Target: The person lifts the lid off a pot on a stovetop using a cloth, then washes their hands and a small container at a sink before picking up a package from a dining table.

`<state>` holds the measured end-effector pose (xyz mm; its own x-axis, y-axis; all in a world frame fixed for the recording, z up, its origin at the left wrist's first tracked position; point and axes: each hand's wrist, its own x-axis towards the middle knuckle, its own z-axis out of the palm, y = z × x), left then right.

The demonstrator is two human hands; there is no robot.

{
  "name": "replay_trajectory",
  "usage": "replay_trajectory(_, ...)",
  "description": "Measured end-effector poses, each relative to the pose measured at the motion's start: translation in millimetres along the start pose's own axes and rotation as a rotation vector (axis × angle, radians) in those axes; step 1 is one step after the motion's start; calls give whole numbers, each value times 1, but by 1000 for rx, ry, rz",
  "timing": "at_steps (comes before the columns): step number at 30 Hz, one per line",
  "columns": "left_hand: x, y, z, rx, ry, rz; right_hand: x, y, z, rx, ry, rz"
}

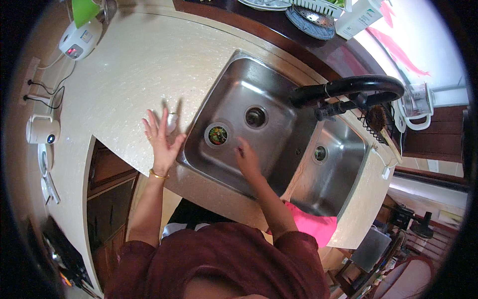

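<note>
My left hand (161, 140), with a gold bracelet at the wrist, is spread above the counter left of the sink, its fingers apart and holding nothing. Beside its fingers lies a small whitish thing (171, 123), partly hidden. Over the large stainless steel sink basin (276, 149) is my right hand (247, 159); its fingers are partly bent, and whether it holds anything cannot be told. A sink strainer basket (217, 135) with green and red food scraps sits on the basin floor, left of that hand. Behind it is the drain opening (256, 117).
A black faucet (347, 88) arches over the smaller basin (336, 160), which has its own strainer (320, 153). A pink cloth (313, 226) hangs at the front edge. A wooden-handled brush (384, 130) stands right; a white appliance (80, 39) is at the back left.
</note>
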<state>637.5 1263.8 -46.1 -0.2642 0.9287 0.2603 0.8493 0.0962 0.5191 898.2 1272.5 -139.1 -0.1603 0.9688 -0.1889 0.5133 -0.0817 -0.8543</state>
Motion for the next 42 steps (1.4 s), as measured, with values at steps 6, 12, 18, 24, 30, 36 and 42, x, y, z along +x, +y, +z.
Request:
replay_trajectory(6, 0, 32, 38, -485, -251, -262, -81, 2, -42, -163, 135, 75)
replay_trajectory(12, 5, 24, 162, 147, -655, -560, -129, -16, -35, -195, 223, -91)
replay_trajectory(18, -11, 36, 214, 262, -602, -436, -143, -8, -30, -237, 199, -71)
replay_trajectory(24, -30, 49, 232, 287, -601, -426, -145, -7, -28, -207, 278, -78)
replay_trajectory(30, -38, 65, 196, 79, -624, 228, -147, -7, -31, -38, 331, -66)
replay_trajectory(36, -24, 145, 98, -98, -876, 625, -107, 7, -45, 1169, 341, 494)
replay_trajectory(42, -12, 199, 40, -135, -968, 927, -108, -21, -81, 1849, 22, 550)
